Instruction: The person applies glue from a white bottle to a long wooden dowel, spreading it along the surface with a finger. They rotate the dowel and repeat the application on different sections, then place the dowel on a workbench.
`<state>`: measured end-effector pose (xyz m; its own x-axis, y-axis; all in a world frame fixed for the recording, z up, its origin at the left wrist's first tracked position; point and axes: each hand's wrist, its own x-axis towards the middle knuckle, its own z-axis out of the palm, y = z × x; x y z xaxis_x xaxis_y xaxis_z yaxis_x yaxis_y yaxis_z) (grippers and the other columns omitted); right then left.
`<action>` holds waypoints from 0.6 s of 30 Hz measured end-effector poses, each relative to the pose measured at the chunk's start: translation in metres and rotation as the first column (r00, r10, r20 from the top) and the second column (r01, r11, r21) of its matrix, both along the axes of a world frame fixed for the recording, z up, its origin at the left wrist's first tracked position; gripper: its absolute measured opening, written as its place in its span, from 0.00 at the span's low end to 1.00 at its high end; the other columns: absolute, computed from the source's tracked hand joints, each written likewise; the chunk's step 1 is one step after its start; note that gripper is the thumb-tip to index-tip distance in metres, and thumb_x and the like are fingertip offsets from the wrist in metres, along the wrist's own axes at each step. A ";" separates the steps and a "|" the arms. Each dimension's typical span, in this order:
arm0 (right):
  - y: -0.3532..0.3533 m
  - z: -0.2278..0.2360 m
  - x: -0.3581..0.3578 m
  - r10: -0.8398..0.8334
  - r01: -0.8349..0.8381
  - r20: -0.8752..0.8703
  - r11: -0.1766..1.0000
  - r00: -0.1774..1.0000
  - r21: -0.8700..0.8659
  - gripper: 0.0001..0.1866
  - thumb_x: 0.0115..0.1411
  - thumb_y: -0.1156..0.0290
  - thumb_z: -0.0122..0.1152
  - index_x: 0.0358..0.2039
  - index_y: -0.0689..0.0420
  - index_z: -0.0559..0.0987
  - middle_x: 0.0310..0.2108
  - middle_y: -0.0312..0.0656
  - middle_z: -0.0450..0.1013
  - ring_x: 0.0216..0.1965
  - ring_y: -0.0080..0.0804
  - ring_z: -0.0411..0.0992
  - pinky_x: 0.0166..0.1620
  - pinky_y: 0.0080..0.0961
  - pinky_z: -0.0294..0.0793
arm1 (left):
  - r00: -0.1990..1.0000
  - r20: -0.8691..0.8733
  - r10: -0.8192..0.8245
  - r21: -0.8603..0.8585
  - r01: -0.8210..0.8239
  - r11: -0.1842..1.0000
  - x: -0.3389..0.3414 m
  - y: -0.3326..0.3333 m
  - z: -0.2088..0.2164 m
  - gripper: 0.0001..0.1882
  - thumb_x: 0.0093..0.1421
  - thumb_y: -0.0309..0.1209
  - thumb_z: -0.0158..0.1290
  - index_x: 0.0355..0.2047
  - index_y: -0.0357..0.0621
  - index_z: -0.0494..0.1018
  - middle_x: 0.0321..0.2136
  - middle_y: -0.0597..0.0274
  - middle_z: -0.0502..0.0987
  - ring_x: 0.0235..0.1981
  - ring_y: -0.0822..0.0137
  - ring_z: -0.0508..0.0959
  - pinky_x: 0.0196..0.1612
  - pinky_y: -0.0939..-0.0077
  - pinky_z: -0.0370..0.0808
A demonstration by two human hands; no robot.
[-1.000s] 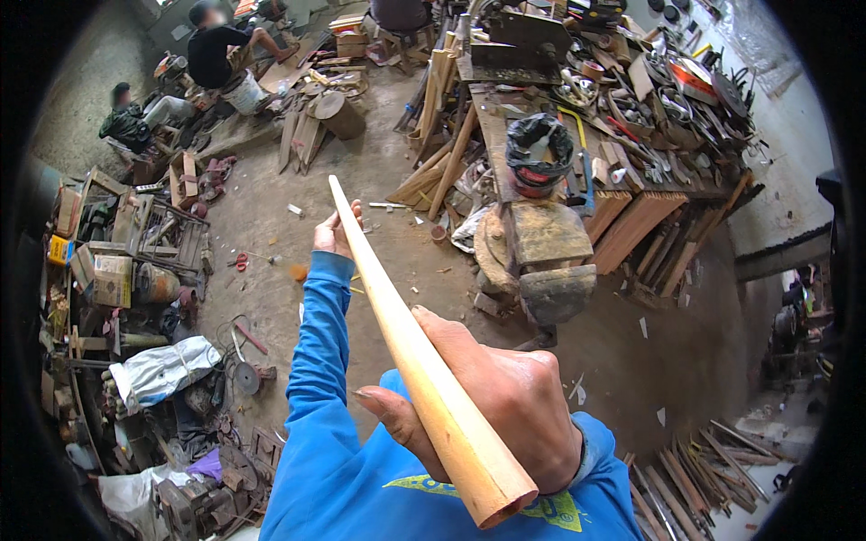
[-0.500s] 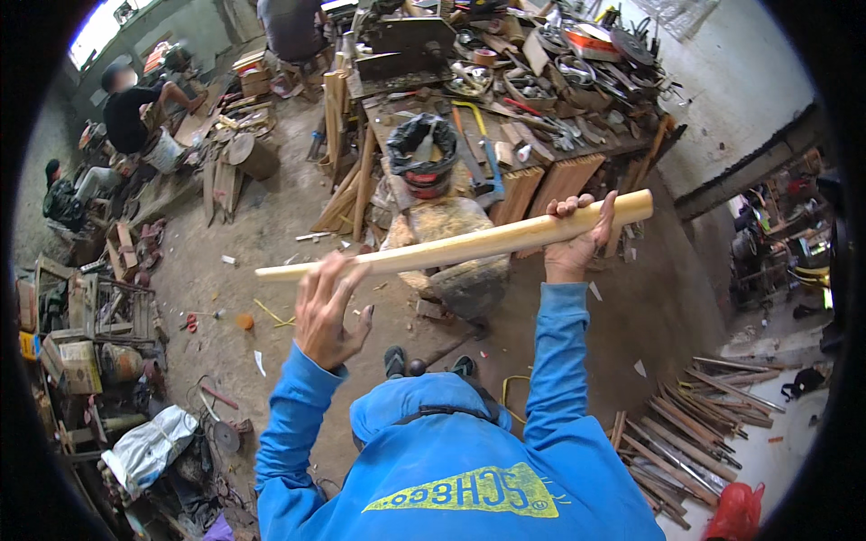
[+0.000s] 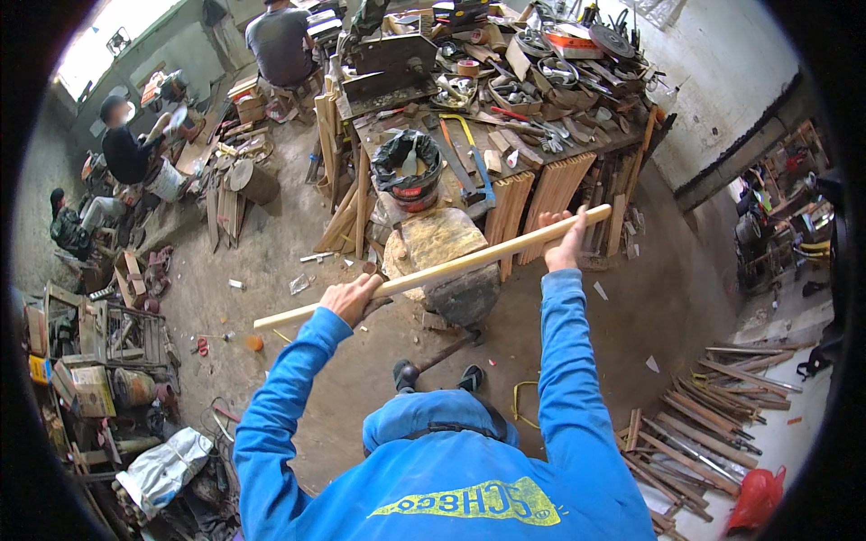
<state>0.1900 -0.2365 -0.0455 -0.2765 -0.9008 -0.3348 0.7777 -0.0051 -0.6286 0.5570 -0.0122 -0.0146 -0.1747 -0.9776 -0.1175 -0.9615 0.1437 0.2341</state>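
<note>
A long, slim, pale piece of wood (image 3: 469,263) slants across in front of me, its left end lower and nearer than its right. My left hand (image 3: 352,298) is closed around it some way in from the left end. Close to the right end, my right hand (image 3: 565,240) holds it, with the palm side on the wood and a few fingers showing beyond it. A narrow edge of the piece faces up. Below and beyond it stands a stump-like block (image 3: 433,242) with a yellowish, worn top and a dark front.
A black-lined bucket (image 3: 408,169) stands behind the block. Beside it a blue-and-yellow hacksaw (image 3: 473,162) leans at a workbench heaped with tools. Wooden sticks (image 3: 704,424) lie on the right, a white sack (image 3: 164,467) at lower left. Several people sit at the far left.
The wood has turned from its broad face to a narrow edge. My left hand, spread and blurred before, now closes around it. Both hands have shifted, the right one lower and slightly inward.
</note>
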 end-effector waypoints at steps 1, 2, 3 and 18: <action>-0.007 -0.010 -0.004 0.097 -0.094 -0.128 0.995 0.987 0.035 0.29 0.58 0.40 0.59 0.39 0.53 0.64 0.25 0.41 0.70 0.27 0.40 0.75 0.34 0.38 0.79 | 1.000 -0.020 -0.016 -0.147 0.013 0.989 -0.005 0.004 -0.003 0.16 0.63 0.45 0.50 0.45 0.50 0.67 0.31 0.53 0.75 0.32 0.51 0.79 0.30 0.57 0.76; -0.013 -0.015 -0.004 0.184 -0.163 -0.156 0.977 0.970 0.139 0.33 0.59 0.37 0.55 0.45 0.55 0.62 0.28 0.44 0.70 0.30 0.40 0.76 0.33 0.39 0.79 | 1.000 -0.012 -0.012 -0.202 0.010 0.979 -0.010 0.008 -0.005 0.15 0.63 0.44 0.50 0.44 0.50 0.67 0.30 0.54 0.75 0.30 0.52 0.79 0.29 0.58 0.76; -0.015 -0.014 -0.005 0.237 -0.213 -0.310 0.971 0.921 0.108 0.35 0.60 0.38 0.53 0.49 0.56 0.60 0.32 0.47 0.70 0.34 0.41 0.76 0.35 0.40 0.79 | 1.000 -0.017 -0.005 -0.231 0.001 0.973 -0.013 0.009 -0.006 0.14 0.63 0.43 0.50 0.44 0.50 0.68 0.29 0.55 0.75 0.29 0.52 0.79 0.29 0.58 0.76; 0.297 -0.234 0.146 0.850 -0.806 -0.431 0.470 0.303 0.361 0.24 0.63 0.74 0.47 0.60 0.54 0.67 0.58 0.50 0.67 0.61 0.44 0.65 0.64 0.50 0.58 | 0.986 -0.108 0.131 -0.061 -0.138 0.989 -0.019 0.013 -0.001 0.14 0.58 0.40 0.53 0.43 0.53 0.71 0.32 0.56 0.78 0.33 0.49 0.79 0.32 0.54 0.76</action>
<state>0.3363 0.0608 -0.2799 0.4713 -0.7381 -0.4828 -0.0801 0.5093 -0.8569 0.5377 0.0008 -0.0154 -0.0492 -0.9981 -0.0381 -0.9443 0.0340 0.3272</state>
